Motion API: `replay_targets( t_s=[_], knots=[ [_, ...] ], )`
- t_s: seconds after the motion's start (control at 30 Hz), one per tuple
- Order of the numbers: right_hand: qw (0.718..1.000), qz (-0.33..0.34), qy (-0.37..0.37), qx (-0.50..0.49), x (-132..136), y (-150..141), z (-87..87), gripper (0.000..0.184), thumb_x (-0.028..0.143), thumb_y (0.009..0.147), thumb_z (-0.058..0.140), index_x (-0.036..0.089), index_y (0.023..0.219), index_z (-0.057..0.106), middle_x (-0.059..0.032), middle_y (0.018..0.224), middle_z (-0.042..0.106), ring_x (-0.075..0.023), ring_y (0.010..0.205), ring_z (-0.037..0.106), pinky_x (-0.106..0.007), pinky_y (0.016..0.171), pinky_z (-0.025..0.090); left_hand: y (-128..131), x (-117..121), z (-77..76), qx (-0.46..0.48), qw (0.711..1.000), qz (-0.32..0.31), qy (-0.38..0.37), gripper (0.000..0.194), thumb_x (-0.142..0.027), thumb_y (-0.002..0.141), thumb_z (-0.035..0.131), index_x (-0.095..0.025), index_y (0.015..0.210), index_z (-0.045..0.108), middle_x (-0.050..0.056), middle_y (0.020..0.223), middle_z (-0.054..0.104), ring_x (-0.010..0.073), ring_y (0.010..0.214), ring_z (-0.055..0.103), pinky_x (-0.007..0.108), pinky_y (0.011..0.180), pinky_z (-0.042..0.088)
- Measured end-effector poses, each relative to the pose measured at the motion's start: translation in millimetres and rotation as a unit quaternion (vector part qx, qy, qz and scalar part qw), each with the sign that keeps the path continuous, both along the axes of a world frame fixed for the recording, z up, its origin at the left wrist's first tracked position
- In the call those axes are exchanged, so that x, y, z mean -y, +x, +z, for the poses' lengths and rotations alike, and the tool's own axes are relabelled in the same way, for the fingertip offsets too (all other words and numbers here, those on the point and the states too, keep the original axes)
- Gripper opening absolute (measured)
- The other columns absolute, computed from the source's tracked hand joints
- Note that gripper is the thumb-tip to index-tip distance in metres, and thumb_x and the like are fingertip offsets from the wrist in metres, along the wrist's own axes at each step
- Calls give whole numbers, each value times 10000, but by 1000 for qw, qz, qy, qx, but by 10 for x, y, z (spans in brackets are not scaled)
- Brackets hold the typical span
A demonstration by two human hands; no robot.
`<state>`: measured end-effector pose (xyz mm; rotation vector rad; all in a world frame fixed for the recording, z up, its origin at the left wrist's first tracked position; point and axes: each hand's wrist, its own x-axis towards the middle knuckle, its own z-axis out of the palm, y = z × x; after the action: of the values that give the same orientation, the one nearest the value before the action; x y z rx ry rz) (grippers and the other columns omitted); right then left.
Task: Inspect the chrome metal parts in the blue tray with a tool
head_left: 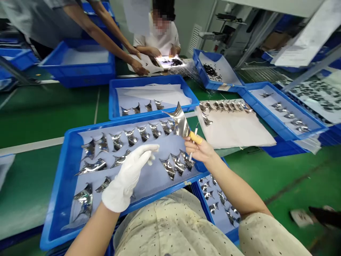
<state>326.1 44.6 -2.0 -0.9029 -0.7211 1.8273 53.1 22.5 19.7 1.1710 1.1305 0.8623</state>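
My right hand [198,146], with a yellow finger cover on one finger, pinches a curved, mirror-like metal piece [181,122] with pointed corners. A slim pen-like tool [195,132] also sits in this hand. My left hand [133,167], in a white glove, hovers over the lined blue tray [60,185] with its fingers stretched out and nothing in them. Similar metal pieces lie in that tray: a row along its far side, more at the left, and three pieces [178,164] below my right hand. The glove covers part of the tray's middle.
Beyond stands another blue tray [113,103] with several metal pieces. White cloth [234,129] with more pieces lies to the right, near a further blue tray [287,131]. Two people work across the table; a tray of small black parts [213,73] stands near them.
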Motion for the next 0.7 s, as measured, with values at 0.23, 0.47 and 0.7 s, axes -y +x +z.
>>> replay_targets(
  t_s=[0.23, 0.47, 0.7],
  knots=[
    [983, 148, -61, -92, 9, -896, 6, 469, 483, 711, 937, 184, 790, 585, 95, 655, 470, -25, 469, 70, -183, 406, 100, -151, -29, 43, 194, 974, 114, 16, 407, -417, 863, 792, -227, 1220, 753, 88, 1254, 749, 258, 1172, 676, 372, 1016, 524],
    [983, 137, -85, -88, 33, -1524, 74, 470, 476, 684, 953, 183, 814, 609, 67, 725, 600, -23, 474, 79, -186, 401, 109, -361, 80, 5, 298, 937, 180, -32, 365, -333, 792, 855, -221, 1123, 751, 67, 1167, 769, 244, 1117, 703, 357, 959, 560],
    [991, 107, -59, -50, -53, -2208, 88, 479, 446, 583, 989, 182, 809, 659, 54, 666, 630, -12, 451, 122, -207, 416, 105, -569, 96, -169, 409, 873, 259, -55, 295, -330, 712, 912, -200, 941, 780, 53, 1005, 789, 236, 1040, 737, 367, 976, 576]
  ],
)
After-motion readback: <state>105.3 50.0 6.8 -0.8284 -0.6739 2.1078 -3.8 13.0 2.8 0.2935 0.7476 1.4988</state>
